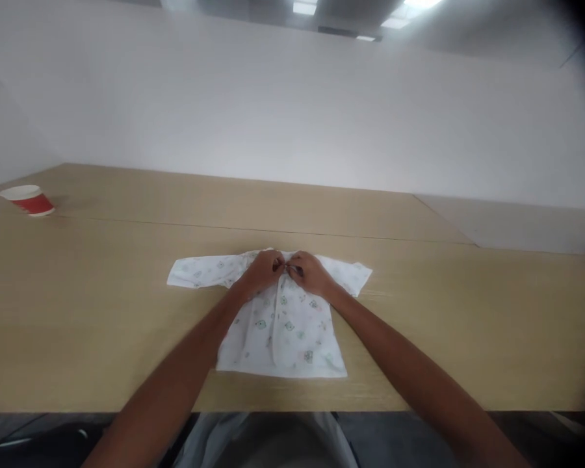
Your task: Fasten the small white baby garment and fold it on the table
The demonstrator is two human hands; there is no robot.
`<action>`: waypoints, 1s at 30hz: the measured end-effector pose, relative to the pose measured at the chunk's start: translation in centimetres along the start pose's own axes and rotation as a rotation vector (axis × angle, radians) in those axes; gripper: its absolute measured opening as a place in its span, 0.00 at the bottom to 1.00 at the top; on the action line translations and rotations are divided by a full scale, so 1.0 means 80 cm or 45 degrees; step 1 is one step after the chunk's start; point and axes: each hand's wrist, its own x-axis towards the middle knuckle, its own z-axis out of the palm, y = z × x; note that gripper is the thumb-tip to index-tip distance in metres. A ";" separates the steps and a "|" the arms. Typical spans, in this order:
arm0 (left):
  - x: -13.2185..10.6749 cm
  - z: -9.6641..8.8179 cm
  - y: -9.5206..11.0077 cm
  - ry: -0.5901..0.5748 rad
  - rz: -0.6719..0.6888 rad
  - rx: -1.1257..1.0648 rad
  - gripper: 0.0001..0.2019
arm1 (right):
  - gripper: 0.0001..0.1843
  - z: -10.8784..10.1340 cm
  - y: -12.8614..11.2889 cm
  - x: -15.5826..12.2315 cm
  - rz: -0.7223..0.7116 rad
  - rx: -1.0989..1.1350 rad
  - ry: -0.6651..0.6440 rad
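A small white baby shirt with a printed pattern lies spread on the table, its sleeves stretched out to both sides and its hem toward me. At the top of its front opening, just below the neckline, my left hand pinches the cloth from the left. My right hand pinches it from the right, the fingertips of both hands almost touching. A small dark detail shows at the right fingers, too small to name. The hands cover part of the collar and upper chest.
The shirt rests on a wide light-wood table, whose near edge runs just below the hem. A red and white paper cup stands tilted-looking at the far left. A seam crosses the tabletop behind the shirt, and a white wall rises behind.
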 end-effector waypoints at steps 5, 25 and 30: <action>-0.002 -0.001 0.000 -0.027 0.030 -0.095 0.04 | 0.04 0.001 0.003 -0.001 -0.015 0.027 0.015; 0.008 -0.006 -0.018 -0.039 0.035 -0.213 0.10 | 0.05 -0.004 -0.005 0.006 0.044 -0.026 0.042; 0.006 -0.007 -0.011 -0.014 0.079 -0.123 0.11 | 0.06 -0.003 -0.007 0.005 0.049 -0.076 0.028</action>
